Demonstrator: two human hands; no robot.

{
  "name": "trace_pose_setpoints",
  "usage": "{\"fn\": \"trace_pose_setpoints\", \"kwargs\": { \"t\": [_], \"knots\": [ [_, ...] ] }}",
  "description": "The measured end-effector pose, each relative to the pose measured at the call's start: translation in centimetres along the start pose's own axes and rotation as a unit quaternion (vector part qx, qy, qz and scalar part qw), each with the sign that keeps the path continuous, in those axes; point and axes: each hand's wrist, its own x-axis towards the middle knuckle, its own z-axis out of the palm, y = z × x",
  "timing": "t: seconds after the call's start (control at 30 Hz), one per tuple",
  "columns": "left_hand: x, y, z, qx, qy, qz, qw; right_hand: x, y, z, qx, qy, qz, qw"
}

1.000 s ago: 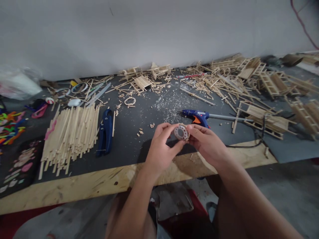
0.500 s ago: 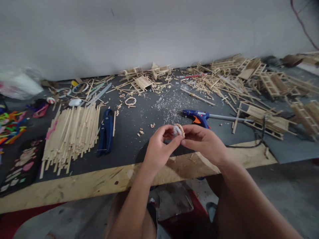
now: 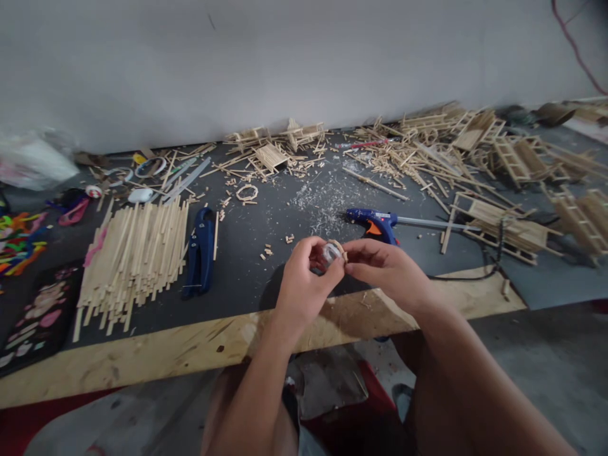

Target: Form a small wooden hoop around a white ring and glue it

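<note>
While both hands pinch it at frame centre, the ring sits between left hand and right hand, tilted edge-on.

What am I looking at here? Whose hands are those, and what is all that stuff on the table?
A camera on a person's head looks down, so these are that person's own two hands. The left hand and right hand pinch a small ring between them, above the table edge. On the table lie a pile of sticks, a blue cutter, a blue glue gun and many small stick frames on the right. Bits of wood are scattered about.
</note>
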Motion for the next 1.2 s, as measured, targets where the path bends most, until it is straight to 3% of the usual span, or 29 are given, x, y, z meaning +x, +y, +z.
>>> {"fn": "trace_pose_setpoints", "kwargs": {
  "t": [0.3,0.57,0.8,1.0,1.2],
  "knots": [
    [-0.2,-0.1,0.4,0.038,0.006,0.051,0.998,0.2,0.2,0.3,-0.040,0.063,0.019,0.997],
    [-0.3,-0.2,0.4,0.022,-0.002,0.028,0.999,0.2,0.2,0.4,-0.061,0.081,0.015,0.995],
    [-0.3,0.3,-0.1,0.034,-0.046,0.021,0.998,0.5,0.2,0.1,0.033,0.077,0.039,0.996],
    [-0.2,-0.1,-0.3,0.027,-0.036,0.009,0.999,0.3,0.2,-0.4,0.057,0.015,0.030,0.998],
    [-0.1,0.1,-0.9,0.063,-0.055,0.042,0.996,0.2,0.0,-0.7,0.073,0.044,0.025,0.996]
  ]
}}
